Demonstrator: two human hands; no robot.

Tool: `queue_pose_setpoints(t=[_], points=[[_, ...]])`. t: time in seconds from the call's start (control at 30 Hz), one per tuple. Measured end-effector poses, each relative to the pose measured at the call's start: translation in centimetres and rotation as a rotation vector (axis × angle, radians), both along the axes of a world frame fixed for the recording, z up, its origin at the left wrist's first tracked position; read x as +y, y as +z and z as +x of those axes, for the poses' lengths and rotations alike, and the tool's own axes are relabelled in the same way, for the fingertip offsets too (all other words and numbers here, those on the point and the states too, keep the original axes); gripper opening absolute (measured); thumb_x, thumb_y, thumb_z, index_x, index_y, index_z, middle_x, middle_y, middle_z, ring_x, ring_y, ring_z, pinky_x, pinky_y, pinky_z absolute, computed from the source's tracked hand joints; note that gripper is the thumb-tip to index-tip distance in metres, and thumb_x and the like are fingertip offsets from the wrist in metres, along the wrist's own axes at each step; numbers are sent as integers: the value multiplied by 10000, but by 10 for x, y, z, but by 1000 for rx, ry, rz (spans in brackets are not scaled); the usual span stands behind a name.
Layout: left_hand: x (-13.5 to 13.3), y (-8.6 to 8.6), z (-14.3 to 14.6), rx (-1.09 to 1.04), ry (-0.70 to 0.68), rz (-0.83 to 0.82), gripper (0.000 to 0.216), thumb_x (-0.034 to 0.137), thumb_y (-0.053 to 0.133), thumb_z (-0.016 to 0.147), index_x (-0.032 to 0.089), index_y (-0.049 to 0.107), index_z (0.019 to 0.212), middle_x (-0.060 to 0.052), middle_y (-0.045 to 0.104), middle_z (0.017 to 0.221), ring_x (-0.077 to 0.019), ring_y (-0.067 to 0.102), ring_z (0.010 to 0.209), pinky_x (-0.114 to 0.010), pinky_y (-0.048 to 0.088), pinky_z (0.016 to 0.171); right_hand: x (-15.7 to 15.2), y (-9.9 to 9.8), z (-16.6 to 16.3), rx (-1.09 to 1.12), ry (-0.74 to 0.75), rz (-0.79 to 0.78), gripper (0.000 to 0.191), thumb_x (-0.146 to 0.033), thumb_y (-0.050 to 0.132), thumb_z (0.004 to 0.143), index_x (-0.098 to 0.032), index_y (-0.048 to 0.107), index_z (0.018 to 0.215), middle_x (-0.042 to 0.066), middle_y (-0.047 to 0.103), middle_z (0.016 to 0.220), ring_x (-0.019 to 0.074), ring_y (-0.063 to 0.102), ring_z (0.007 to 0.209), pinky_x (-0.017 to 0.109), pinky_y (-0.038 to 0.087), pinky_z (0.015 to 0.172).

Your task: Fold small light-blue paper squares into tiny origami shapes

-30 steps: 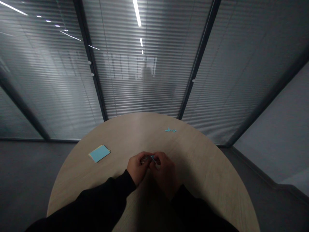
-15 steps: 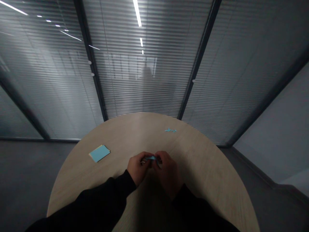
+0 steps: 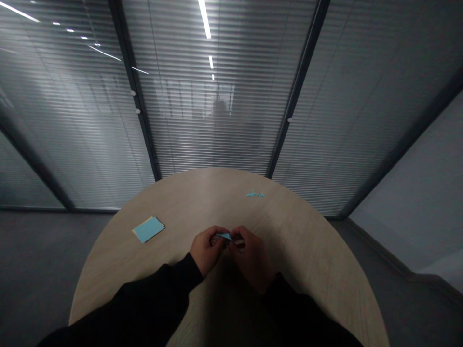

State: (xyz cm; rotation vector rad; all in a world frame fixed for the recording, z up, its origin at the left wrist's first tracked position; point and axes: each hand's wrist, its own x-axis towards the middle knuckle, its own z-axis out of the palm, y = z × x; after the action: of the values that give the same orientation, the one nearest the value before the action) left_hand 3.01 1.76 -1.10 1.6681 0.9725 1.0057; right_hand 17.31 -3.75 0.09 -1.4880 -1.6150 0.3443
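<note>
Between my two hands is a small piece of folded blue paper (image 3: 224, 236), held above the middle of the table. My left hand (image 3: 207, 250) pinches its left side between thumb and fingers. At the paper's right end, the thumb and forefinger of my right hand (image 3: 250, 255) close on its tip. My fingers cover much of the paper, so its full folded shape is hidden.
A stack of paper sheets (image 3: 148, 229), blue on top with a yellow edge showing, lies on the left of the round wooden table (image 3: 202, 193). Small folded blue paper figures (image 3: 255, 193) sit near the far edge. Glass panels with blinds (image 3: 213, 144) stand behind.
The folded paper has tilted a little between my fingers, and more of its flat blue face shows. My hands stay almost in the same place.
</note>
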Motion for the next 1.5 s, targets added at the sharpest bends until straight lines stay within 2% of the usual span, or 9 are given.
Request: queue_pose_setpoints(t=[0.1,0.23,0.4,0.53,0.67,0.8,1.0,1.2,1.5], points=[[0,2,0,-38,-32,-54,212,269,604,777,133,683,920,-42,686,721,-137,609,623,-237,463,590,0,0,0,36,-8,-14,106,-182,556,843,-207,588,941,36,704,859,175,689,728,282,549,657],[0,2,-1,-124,-148,-146,322,366,670,761,123,645,972,-53,680,754,-130,601,627,-232,444,583,0,0,3,56,-10,-6,128,-170,547,847,-210,588,961,36,713,869,185,695,775,288,541,681],[3,-6,-3,-165,-286,-179,407,329,731,725,129,612,1059,-24,666,756,-105,566,598,-219,415,576,-2,2,6,133,8,-44,153,-194,542,861,-207,593,1004,39,727,877,185,699,775,289,536,682],[4,-8,-4,-152,-281,-170,328,309,710,745,135,629,1011,-24,661,739,-128,601,646,-236,442,616,-2,2,7,168,20,-66,148,-224,554,855,-199,615,988,38,732,838,179,691,725,278,531,648],[4,-7,-3,-195,-311,-168,319,308,696,759,147,627,1024,-53,688,825,-166,642,763,-276,483,710,1,-2,6,228,-10,-55,128,-264,580,841,-192,618,940,41,721,818,175,683,720,269,527,637],[5,-7,-2,-198,-307,-173,274,305,721,737,136,641,938,-53,680,800,-155,628,735,-275,481,709,5,-6,1,323,-62,-103,170,-336,587,841,-182,610,910,41,703,776,168,670,661,258,517,590],[7,-8,0,-328,-379,-288,379,401,755,713,131,650,957,-65,682,824,-153,631,753,-286,483,748,6,-8,-3,413,-47,-158,227,-390,541,865,-173,609,877,23,673,684,157,641,590,232,482,518],[8,-7,-1,-234,-255,-247,387,476,696,757,120,683,908,-47,659,760,-122,588,656,-257,469,675,4,-6,-2,381,-43,-202,242,-384,531,862,-186,585,732,-6,610,603,142,572,535,229,437,493],[6,-7,2,-227,-202,-223,395,504,644,785,122,691,871,-25,618,695,-122,563,630,-242,447,626,3,1,-5,373,-26,-211,273,-437,534,858,-178,587,789,20,638,696,166,594,639,253,447,583]])
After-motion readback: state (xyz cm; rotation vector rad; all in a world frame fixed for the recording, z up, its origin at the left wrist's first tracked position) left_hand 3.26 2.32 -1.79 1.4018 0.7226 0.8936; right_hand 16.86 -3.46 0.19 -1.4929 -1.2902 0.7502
